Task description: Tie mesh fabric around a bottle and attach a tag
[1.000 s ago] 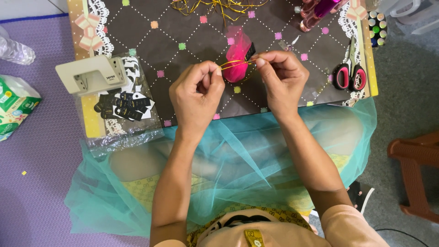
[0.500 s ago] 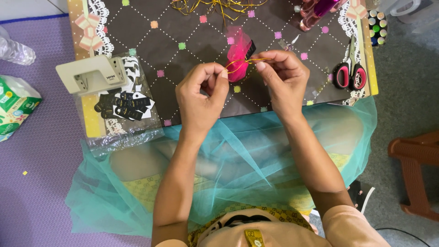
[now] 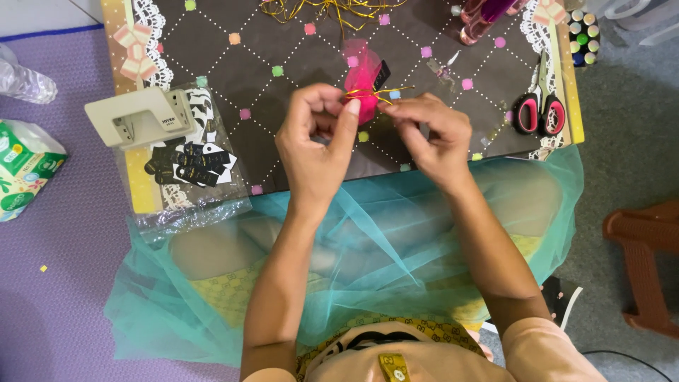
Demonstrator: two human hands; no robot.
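Note:
My left hand [image 3: 316, 141] and my right hand [image 3: 433, 131] meet over a dark brown quilted board [image 3: 233, 71] with coloured dots. Between their fingertips sits a small pink tulle pouch [image 3: 362, 67] with a thin gold wire tie [image 3: 378, 93] around its neck. My left thumb and fingers pinch the pouch at the tie. The fingers of my right hand hold the gold wire's ends just to the right. A small black tag shows beside the pouch.
A beige hole punch [image 3: 141, 117] and a clear bag of black tags [image 3: 187, 164] lie at the board's left. Pink-handled scissors [image 3: 539, 110] lie at its right. Loose gold wire [image 3: 332, 8] is at the top. Turquoise tulle [image 3: 396, 233] covers my lap. A brown stool [image 3: 647, 262] stands at right.
Both hands have shifted slightly up and closer together on the pouch, and the gold wire is pulled tighter around its neck.

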